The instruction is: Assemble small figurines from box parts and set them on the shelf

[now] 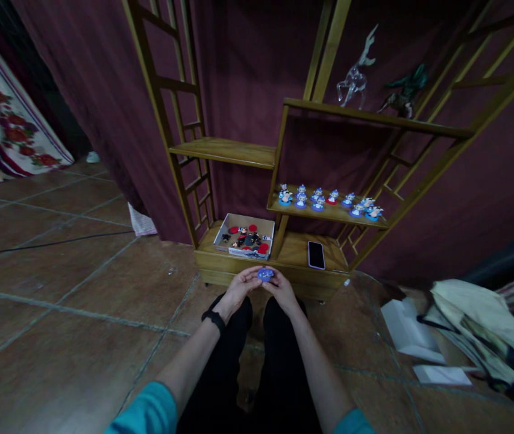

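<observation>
Between the fingertips of both hands I hold a small round purple-blue base (265, 275), its flat side facing up; fine markings on it are too small to read. My left hand (241, 285), with a dark band at the wrist, grips its left edge. From the other side my right hand (281, 290) pinches the right edge. Just beyond the hands sits an open cardboard box (223, 231) with red discs and dark little figures inside. Several small figurines (318, 204) on purple, blue and red bases stand on the shelf above and to the right.
A wooden display rack (234, 152) stands against a maroon curtain. On its lower board lies a phone (316, 255). A clear deer figure (354, 81) and a dark green statuette (407, 90) occupy the upper shelf. White boxes (408, 328) and a cream bag (478, 307) rest on the floor at right.
</observation>
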Motion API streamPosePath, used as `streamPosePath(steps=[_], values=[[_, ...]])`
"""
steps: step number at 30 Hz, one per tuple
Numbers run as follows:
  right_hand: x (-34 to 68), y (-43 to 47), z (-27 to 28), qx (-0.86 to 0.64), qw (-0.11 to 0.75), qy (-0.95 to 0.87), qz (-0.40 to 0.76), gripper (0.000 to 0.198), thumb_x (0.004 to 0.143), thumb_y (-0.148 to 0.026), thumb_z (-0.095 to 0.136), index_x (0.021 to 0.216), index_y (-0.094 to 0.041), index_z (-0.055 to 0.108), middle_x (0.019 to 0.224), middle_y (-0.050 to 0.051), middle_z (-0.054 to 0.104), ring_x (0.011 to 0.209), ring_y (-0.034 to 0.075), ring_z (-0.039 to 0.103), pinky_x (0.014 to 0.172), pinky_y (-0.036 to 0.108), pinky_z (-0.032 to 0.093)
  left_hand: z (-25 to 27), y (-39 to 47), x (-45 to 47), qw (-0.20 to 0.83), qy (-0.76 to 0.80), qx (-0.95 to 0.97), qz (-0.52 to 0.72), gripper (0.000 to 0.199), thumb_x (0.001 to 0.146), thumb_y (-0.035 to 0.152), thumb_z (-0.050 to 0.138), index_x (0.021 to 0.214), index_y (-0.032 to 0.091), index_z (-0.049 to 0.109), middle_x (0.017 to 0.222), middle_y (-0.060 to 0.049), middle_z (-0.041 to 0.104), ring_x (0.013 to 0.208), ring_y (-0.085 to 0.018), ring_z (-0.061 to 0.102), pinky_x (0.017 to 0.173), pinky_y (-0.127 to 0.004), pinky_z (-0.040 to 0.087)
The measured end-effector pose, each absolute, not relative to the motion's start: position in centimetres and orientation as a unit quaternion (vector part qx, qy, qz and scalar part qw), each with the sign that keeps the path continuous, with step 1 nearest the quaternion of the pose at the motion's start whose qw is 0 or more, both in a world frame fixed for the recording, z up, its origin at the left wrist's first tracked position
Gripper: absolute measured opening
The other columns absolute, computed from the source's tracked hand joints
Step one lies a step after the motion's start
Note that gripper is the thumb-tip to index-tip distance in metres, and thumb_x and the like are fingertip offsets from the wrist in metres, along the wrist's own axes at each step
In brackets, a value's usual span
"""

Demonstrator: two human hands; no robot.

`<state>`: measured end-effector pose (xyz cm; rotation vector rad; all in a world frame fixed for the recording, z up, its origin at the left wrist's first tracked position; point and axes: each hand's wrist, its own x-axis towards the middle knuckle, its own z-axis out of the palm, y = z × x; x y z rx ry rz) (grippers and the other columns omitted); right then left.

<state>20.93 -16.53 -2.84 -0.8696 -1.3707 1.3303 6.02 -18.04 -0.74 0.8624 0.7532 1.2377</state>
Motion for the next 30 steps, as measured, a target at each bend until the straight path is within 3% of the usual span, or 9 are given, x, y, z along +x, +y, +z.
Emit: streamPosePath(steps=[8,30], values=[[20.68,-16.54,-2.78,-0.359,0.504,-0.575,0.535,0.042,0.065,-0.029,0.065,0.106,-0.024,0.055,0.104,0.003,0.065,0.092,0.02,0.061,0.087,0.039,0.046,-0.96,-17.96,5.88,0.691,0.336,0.36,0.53,0.049,0.063,0.019,0.073,0.11,0.014,0.061,0.103,-0.012,0.067,0.089,-0.018,0.063,0.085,-0.031,0.043],[20.19,-17.14,-2.13,-0.41,0.502,-0.597,0.473,0.038,0.067,-0.026,0.063,0.104,-0.024,0.053,0.09,0.001,0.064,0.079,0.017,0.062,0.074,0.033,0.05,-0.96,-17.43,5.39,0.691,0.349,0.367,0.516,0.041,0.065,0.024,0.072,0.104,0.014,0.064,0.107,-0.013,0.065,0.09,-0.019,0.062,0.084,-0.03,0.045]])
